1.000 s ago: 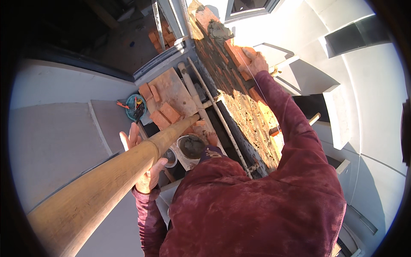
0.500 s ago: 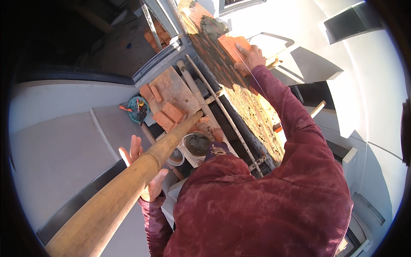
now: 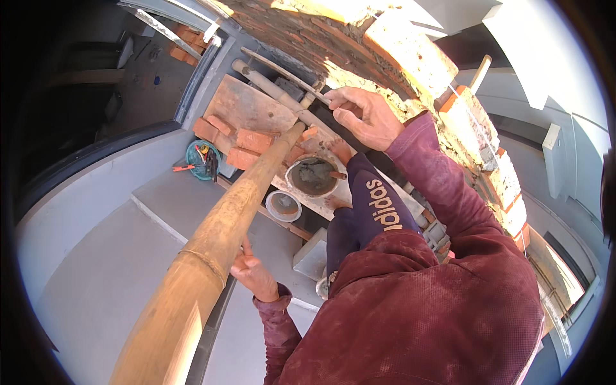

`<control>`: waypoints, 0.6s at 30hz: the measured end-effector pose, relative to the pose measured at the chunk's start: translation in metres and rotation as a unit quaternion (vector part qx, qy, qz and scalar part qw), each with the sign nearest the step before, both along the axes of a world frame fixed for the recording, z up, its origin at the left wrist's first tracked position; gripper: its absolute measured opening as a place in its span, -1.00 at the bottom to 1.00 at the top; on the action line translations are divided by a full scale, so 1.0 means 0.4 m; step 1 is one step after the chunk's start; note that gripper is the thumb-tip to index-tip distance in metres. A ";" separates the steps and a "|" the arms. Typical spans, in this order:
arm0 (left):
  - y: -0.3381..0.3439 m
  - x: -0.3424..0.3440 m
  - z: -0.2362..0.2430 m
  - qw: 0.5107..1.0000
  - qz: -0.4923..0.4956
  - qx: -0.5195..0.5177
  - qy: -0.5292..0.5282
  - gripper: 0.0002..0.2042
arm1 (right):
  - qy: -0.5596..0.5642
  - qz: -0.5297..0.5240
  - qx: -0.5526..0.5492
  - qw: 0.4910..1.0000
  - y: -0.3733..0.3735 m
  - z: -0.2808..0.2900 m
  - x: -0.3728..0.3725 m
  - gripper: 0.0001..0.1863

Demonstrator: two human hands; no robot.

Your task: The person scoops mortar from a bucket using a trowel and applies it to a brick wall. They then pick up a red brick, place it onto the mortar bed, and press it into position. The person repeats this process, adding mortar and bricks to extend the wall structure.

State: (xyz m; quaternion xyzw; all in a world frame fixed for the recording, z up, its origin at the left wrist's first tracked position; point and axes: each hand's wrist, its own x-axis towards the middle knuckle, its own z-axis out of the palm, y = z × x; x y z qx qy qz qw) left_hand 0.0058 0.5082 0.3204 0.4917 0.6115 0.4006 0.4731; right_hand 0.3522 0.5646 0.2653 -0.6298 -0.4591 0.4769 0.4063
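Observation:
My right hand [image 3: 367, 119] hovers between the brick wall [image 3: 346, 48] and the plank platform [image 3: 247, 106], its fingers bent and the thumb apart, with nothing visible in it. A thin wooden strip [image 3: 282, 72] passes behind its fingertips. My left hand [image 3: 255, 274] is beside the thick bamboo pole [image 3: 199, 260], one finger stretched out and the others loosely bent. The pole hides part of these fingers, so contact is unclear. Near my bare feet stands a bucket of grey mortar [image 3: 312, 174], a brown handle [image 3: 338, 174] sticking out. A sunlit brick [image 3: 410, 51] sits on the wall.
Loose orange bricks [image 3: 253, 140] lie on the platform. Beside it are a small white bucket [image 3: 283, 206] and a teal basket of tools [image 3: 204, 160]. A taut string [image 3: 475, 117] runs along the wall. The bamboo pole crosses in front of me.
My right hand has let go of the brick on the wall and come back toward my body. My left hand has moved lower along the pole. The view has shifted, showing more of my legs.

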 end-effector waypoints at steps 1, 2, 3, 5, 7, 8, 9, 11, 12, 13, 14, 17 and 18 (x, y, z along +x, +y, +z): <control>-0.057 0.021 -0.050 0.994 -0.009 -0.102 0.040 0.00 | -0.041 0.031 -0.103 0.993 -0.060 -0.154 -0.038 -0.61; -0.137 -0.007 -0.130 0.972 -0.084 -0.201 0.086 -0.20 | -0.083 0.078 -0.204 0.972 -0.115 -0.317 -0.078 -0.60; -0.251 -0.066 -0.225 0.928 -0.168 -0.306 0.134 -0.26 | -0.107 0.116 -0.263 0.952 -0.164 -0.456 -0.133 -0.61; -0.491 -0.165 -0.374 0.826 -0.367 -0.370 0.214 -0.21 | -0.170 0.151 -0.346 0.910 -0.279 -0.704 -0.236 -0.63; -0.700 -0.217 -0.418 0.783 -0.460 -0.356 0.220 -0.17 | -0.279 0.158 -0.315 0.893 -0.420 -1.000 -0.338 -0.61; -0.762 -0.215 -0.404 0.812 -0.412 -0.322 0.260 -0.17 | -0.245 0.127 -0.367 0.888 -0.406 -0.990 -0.416 -0.51; -0.779 -0.226 -0.418 0.813 -0.400 -0.333 0.260 -0.16 | -0.268 0.148 -0.400 0.864 -0.427 -1.046 -0.446 -0.46; -0.835 -0.275 -0.460 0.823 -0.385 -0.310 0.280 -0.27 | -0.337 0.182 -0.401 0.832 -0.465 -1.137 -0.502 -0.46; -0.844 -0.272 -0.453 0.833 -0.388 -0.251 0.304 -0.29 | -0.257 0.172 -0.410 0.858 -0.499 -1.225 -0.492 -0.44; -0.848 -0.269 -0.466 0.841 -0.384 -0.194 0.328 -0.31 | -0.248 0.184 -0.400 0.863 -0.528 -1.323 -0.502 -0.46; -0.828 -0.274 -0.502 0.824 -0.418 -0.189 0.332 -0.31 | -0.240 0.176 -0.408 0.863 -0.591 -1.402 -0.472 -0.49; -0.860 -0.299 -0.489 0.783 -0.429 -0.248 0.375 -0.29 | -0.180 0.308 -0.412 0.838 -0.534 -1.287 -0.511 -0.56; -0.871 -0.304 -0.506 0.780 -0.423 -0.275 0.370 -0.26 | -0.167 0.361 -0.412 0.820 -0.482 -1.197 -0.500 -0.58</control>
